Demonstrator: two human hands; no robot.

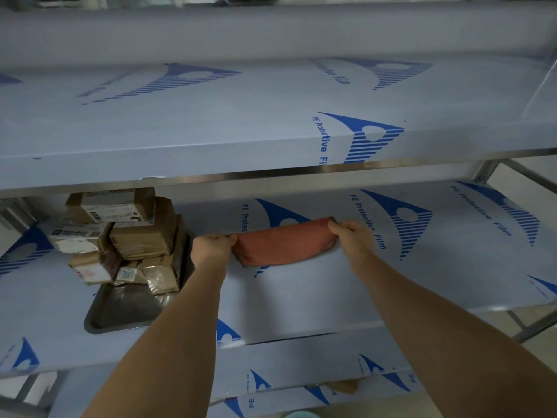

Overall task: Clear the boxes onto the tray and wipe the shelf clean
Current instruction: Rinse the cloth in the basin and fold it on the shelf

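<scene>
A folded reddish-orange cloth [284, 244] lies on the middle shelf [301, 291], which is covered in blue-printed protective film. My left hand [212, 247] pinches the cloth's left end and my right hand [351, 233] pinches its right end, stretching it between them. To the left, a metal tray [120, 309] sits on the same shelf. Several brown cardboard boxes [132, 233] with white labels are stacked at the tray's far end.
The shelf above [241, 122] overhangs close over the hands and boxes. A lower shelf [301, 381] shows beneath the arms. Steel frame legs [482, 173] stand at the right. The near part of the tray holds nothing.
</scene>
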